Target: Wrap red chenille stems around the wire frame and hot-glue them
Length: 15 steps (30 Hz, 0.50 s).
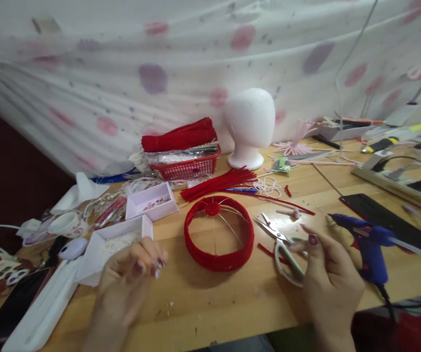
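A red, fabric-wrapped ring (219, 264) with thin wire spokes meeting at a red disc (212, 209) lies on the table between my hands, touched by neither. At its left, my left hand (133, 276) is raised near a white box of small beads (120, 244), its fingers curled in; whether something tiny is in them cannot be made out. On the right, my right hand (329, 276) has its thumb brought against the index finger, and what it holds, if anything, is too small to tell. Scissors (287, 261) with pale handles lie beside it, partly behind the fingers. A short red strip (267, 250) lies near the blades.
A blue glue gun (369, 239) sits at right, near a power strip (397, 186). Behind the ring are red fuzzy stems (219, 185), a red basket (188, 168) and a white foam head (250, 124). A lilac box (152, 210) stands left, among assorted clutter.
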Motion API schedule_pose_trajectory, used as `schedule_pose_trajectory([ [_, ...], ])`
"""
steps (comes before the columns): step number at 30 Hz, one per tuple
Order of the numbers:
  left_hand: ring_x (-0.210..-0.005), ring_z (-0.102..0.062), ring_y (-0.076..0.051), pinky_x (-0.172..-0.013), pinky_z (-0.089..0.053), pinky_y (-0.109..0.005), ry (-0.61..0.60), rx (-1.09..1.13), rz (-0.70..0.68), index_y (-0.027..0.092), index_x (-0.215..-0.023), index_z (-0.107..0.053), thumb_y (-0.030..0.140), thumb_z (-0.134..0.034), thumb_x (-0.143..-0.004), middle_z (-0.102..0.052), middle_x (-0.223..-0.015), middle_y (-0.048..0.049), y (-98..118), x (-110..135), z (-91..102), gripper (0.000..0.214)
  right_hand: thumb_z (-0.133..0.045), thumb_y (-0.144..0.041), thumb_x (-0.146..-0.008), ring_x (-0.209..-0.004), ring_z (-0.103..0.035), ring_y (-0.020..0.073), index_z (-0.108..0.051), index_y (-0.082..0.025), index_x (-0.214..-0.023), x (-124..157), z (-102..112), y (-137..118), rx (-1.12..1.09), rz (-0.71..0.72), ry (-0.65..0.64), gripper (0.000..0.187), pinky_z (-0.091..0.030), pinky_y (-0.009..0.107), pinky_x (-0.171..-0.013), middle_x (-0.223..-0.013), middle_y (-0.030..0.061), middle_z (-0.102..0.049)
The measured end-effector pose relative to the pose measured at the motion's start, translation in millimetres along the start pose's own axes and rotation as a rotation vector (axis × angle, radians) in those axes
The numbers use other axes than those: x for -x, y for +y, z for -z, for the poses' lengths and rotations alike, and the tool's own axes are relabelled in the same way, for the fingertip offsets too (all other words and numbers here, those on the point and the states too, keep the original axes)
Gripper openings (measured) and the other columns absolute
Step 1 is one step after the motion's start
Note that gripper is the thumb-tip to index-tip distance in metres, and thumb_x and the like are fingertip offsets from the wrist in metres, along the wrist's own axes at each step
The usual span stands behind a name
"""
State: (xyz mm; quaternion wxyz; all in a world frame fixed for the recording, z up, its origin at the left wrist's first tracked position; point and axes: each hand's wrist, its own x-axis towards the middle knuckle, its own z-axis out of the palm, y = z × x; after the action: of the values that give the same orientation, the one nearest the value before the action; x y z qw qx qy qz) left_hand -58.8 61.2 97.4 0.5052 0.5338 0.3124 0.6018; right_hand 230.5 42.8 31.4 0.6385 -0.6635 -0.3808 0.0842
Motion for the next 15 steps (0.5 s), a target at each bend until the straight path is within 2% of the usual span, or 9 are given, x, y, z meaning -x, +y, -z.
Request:
schedule_pose_trajectory([
  [3,-0.059,-0.053,-0.013,-0.064,-0.049,-0.027,0.059,-0.149,-0.163,0.023,-0.057,-0.072,0.041,-0.088,-0.067,-0.055,-0.054,0.0016,4.8,-23.5,5.7,0.026,-0.067,-0.046,-0.086,-0.082,-0.069,0.0218,-0.067,-0.015,-0.120,-3.0,11.4,8.4,-0.031,-0.009,0.213,0.046,-0.054,0.039,-0.081,-0.093,0.0080,-0.071],
  [5,-0.057,-0.050,-0.012,-0.067,-0.050,-0.027,0.088,-0.188,-0.188,0.022,-0.051,-0.065,0.042,-0.091,-0.062,-0.050,-0.051,0.0034,7.1,-33.3,5.7,0.034,-0.074,-0.039,-0.078,-0.081,-0.068,0.0221,-0.067,-0.012,-0.118,-5.8,22.9,19.2,-0.025,-0.018,0.379,0.049,-0.054,0.041,-0.081,-0.094,0.0087,-0.068],
  [7,-0.054,-0.046,-0.012,-0.066,-0.049,-0.028,0.116,-0.209,-0.174,0.021,-0.045,-0.055,0.049,-0.091,-0.058,-0.044,-0.048,0.0046,8.2,-37.9,3.1,0.048,-0.077,-0.034,-0.070,-0.080,-0.067,0.0233,-0.064,-0.010,-0.120,-9.7,37.8,35.3,-0.020,0.001,0.477,0.057,-0.054,0.043,-0.079,-0.096,0.0100,-0.065],
  [8,-0.052,-0.043,-0.012,-0.066,-0.049,-0.029,0.125,-0.216,-0.151,0.021,-0.042,-0.050,0.055,-0.088,-0.061,-0.040,-0.046,0.0049,8.0,-38.7,1.2,0.055,-0.077,-0.033,-0.067,-0.084,-0.067,0.0259,-0.061,-0.009,-0.123,-12.4,46.0,44.5,-0.001,0.016,0.488,0.063,-0.055,0.045,-0.078,-0.101,0.0128,-0.065],
  [10,-0.048,-0.040,-0.013,-0.065,-0.049,-0.030,0.120,-0.230,-0.112,0.021,-0.037,-0.037,0.063,-0.074,-0.075,-0.033,-0.040,0.0044,6.1,-38.4,-2.3,0.068,-0.077,-0.036,-0.061,-0.102,-0.066,0.0353,-0.053,-0.008,-0.132,-20.1,62.3,62.0,0.118,0.020,0.448,0.080,-0.053,0.052,-0.082,-0.119,0.0229,-0.061],
  [12,-0.049,-0.047,-0.014,-0.069,-0.051,-0.032,0.114,-0.313,-0.091,0.023,-0.034,-0.035,0.061,-0.062,-0.087,-0.039,-0.039,0.0022,2.3,-36.7,-4.5,0.071,-0.076,-0.046,-0.060,-0.121,-0.056,0.0427,-0.053,-0.008,-0.132,-31.3,74.6,75.2,0.339,-0.007,0.361,0.085,-0.045,0.060,-0.095,-0.132,0.0287,-0.056],
  [13,-0.056,-0.056,-0.016,-0.075,-0.053,-0.034,0.117,-0.403,-0.098,0.023,-0.036,-0.043,0.056,-0.063,-0.089,-0.051,-0.044,0.0005,0.1,-35.7,-5.0,0.066,-0.073,-0.053,-0.062,-0.126,-0.052,0.0436,-0.057,-0.010,-0.127,-38.0,78.2,79.4,0.447,-0.016,0.299,0.080,-0.038,0.062,-0.102,-0.132,0.0279,-0.056],
  [15,-0.085,-0.068,-0.021,-0.091,-0.053,-0.039,0.116,-0.634,-0.145,0.023,-0.057,-0.069,0.045,-0.074,-0.083,-0.075,-0.081,-0.0026,-4.4,-33.8,-4.9,0.034,-0.064,-0.065,-0.067,-0.127,-0.051,0.0415,-0.067,-0.017,-0.103,-52.5,80.0,83.3,0.591,-0.001,0.170,0.060,-0.026,0.061,-0.111,-0.123,0.0222,-0.064],
])
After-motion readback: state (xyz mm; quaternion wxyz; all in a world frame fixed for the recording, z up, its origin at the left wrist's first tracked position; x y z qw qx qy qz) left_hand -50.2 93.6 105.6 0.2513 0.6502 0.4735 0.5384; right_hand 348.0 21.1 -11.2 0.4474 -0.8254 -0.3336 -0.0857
